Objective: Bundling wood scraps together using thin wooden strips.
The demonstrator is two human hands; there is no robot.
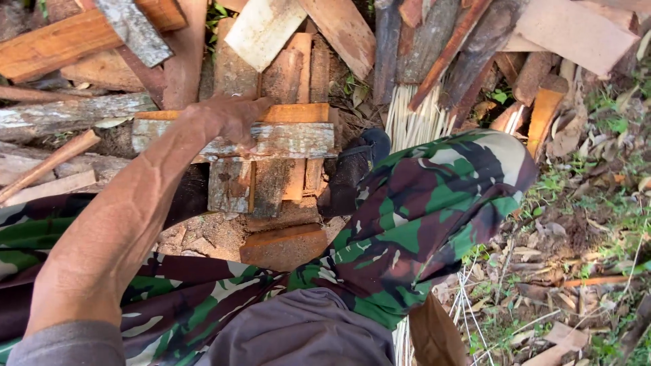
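Fingers of the left hand [227, 115] curl over a weathered grey plank [271, 140] lying crosswise on the woodpile [285, 68], seemingly mid-lift; freeing it likely calls for a firm pull toward the camouflage-clad knee [434, 196]. Right hand is out of view. No packages, labels or signs appear around that plank.

Soft, shaded daylight, with some motion blur

Light fell evenly from above with no hard shadows; pale boards [264, 27] at the top edge glared slightly, and the reaching left hand [227, 118] was smeared.
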